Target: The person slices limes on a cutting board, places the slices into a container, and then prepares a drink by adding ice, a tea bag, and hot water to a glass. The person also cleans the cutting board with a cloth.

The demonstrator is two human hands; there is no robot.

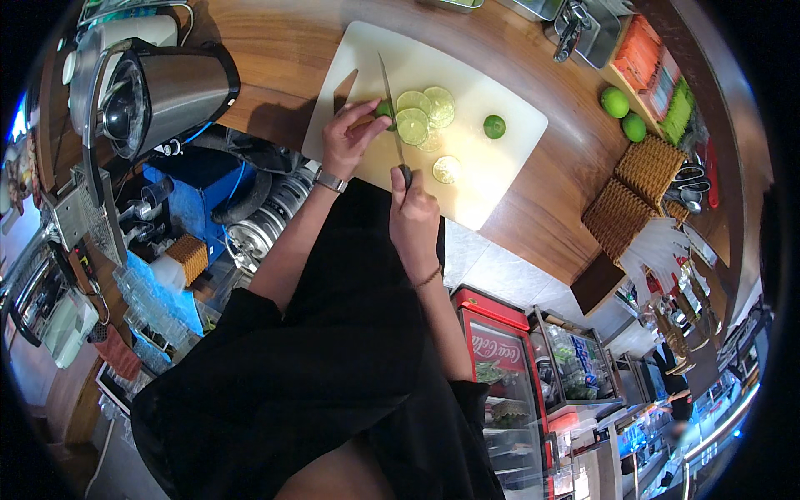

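Note:
A white cutting board (358,58) lies on the wooden counter in front of me. My left hand (350,137) pinches a green lime piece (384,108) on the board's left part. In my right hand (414,212) is a knife (395,125), gripped by its dark handle, its blade pointing away from me and standing right beside the lime piece. Several thin lime slices (440,105) overlap just right of the blade. A paler slice (447,169) rests alone nearer me. Farther right sits a small green lime end (494,127), skin side up.
Two whole limes (615,102) stand by a wooden box of orange and green packets (642,58) at the right. Woven baskets (621,208) are on the counter's right side. A dark metallic appliance (179,87) is at the left. A red-framed fridge (500,367) stands below right.

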